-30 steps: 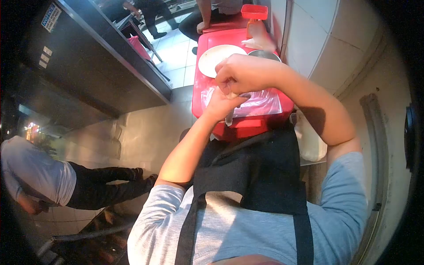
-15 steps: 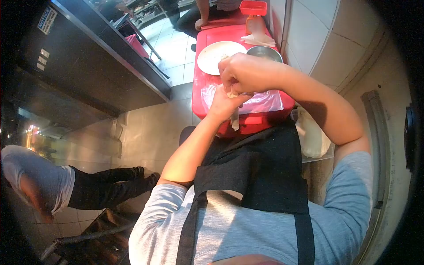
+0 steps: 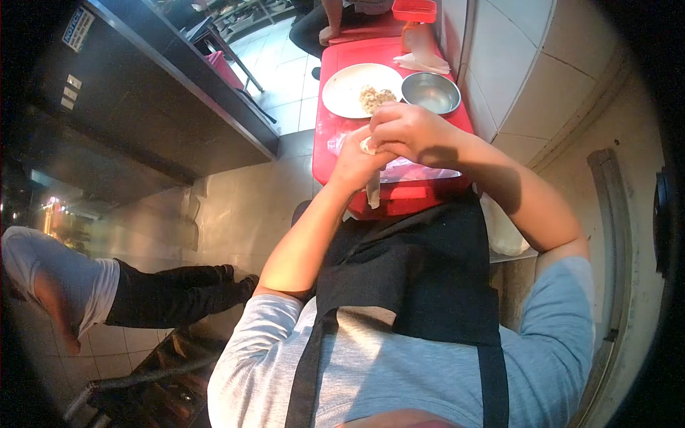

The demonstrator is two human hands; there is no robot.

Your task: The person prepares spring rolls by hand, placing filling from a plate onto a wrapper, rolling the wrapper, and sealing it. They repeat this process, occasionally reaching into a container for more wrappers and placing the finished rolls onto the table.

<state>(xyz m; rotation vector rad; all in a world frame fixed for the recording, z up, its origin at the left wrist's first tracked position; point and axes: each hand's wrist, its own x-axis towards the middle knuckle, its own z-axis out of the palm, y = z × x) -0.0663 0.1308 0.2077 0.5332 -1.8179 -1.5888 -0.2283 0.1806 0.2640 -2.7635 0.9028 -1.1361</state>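
Seated at a red table, a person in a black apron and grey short-sleeved shirt brings both bare forearms together over its near edge. The left arm rises straight from the near left, while the right arm bends sharply at the elbow and sweeps in from the right. The left hand is cupped, palm turned toward the right, its grip closed under one small pale wrapper. The right hand arches over it with knuckles up, its curled fingers pinching the same soft, creased piece in a narrow grip. The wrapper sits between the two hands, held above the table's near left part. One pale strip hangs below the left hand; what it is cannot be told. Under the hands lies one crinkled clear plastic sheet. Just beyond stand one round white plate carrying a crumbly mound of filling and, touching it on the right, one shiny round metal bowl. A red container sits at the far end. One co-worker bends at the near left.
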